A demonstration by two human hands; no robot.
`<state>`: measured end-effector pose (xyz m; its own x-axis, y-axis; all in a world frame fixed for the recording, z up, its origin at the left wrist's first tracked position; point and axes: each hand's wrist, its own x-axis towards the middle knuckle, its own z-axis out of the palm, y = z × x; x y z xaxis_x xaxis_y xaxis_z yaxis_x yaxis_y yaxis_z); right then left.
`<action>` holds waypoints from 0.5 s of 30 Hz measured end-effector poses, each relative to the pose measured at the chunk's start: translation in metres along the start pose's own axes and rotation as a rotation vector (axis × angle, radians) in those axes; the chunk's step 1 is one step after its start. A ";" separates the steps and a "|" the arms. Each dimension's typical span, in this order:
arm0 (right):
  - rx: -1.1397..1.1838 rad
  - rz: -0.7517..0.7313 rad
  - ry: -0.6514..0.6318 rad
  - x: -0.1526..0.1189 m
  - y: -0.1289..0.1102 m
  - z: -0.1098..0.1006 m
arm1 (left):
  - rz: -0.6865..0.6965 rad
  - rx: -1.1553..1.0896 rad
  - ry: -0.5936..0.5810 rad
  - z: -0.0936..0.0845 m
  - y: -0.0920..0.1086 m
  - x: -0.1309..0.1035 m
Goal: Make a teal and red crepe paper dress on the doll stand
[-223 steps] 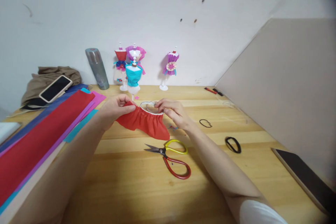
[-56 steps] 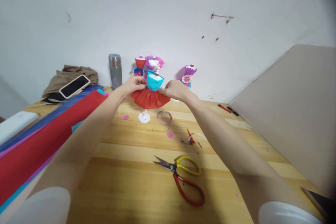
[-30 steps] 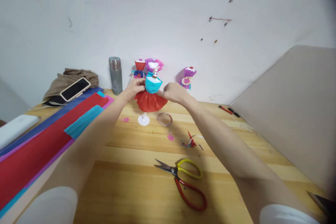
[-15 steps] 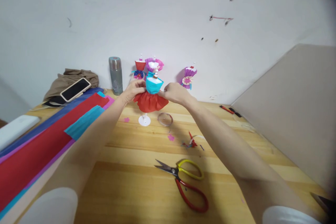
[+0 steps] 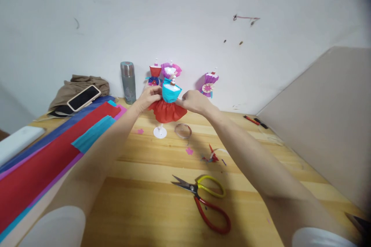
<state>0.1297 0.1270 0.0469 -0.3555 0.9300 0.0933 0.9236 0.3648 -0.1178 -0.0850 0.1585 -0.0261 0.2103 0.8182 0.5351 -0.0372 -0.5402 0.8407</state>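
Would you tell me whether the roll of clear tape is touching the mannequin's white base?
Apart. The head view shows bare wood between the tape roll and the white base.

This looks like a craft corner at home: a wooden counter (image 5: 145,200) against a white wall, with colored paper sheets (image 5: 43,162), scissors (image 5: 203,197) and little paper-dress dolls (image 5: 162,72).

Gathered red paper skirt (image 5: 167,110) around upright turquoise-topped mannequin (image 5: 171,92) on table
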 end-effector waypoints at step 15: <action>0.007 -0.016 -0.008 0.000 -0.001 0.000 | -0.070 -0.027 -0.027 0.005 0.006 0.005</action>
<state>0.1290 0.1266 0.0471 -0.3710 0.9245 0.0877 0.9169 0.3796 -0.1233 -0.0794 0.1585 -0.0182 0.2397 0.8480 0.4727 -0.0473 -0.4761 0.8781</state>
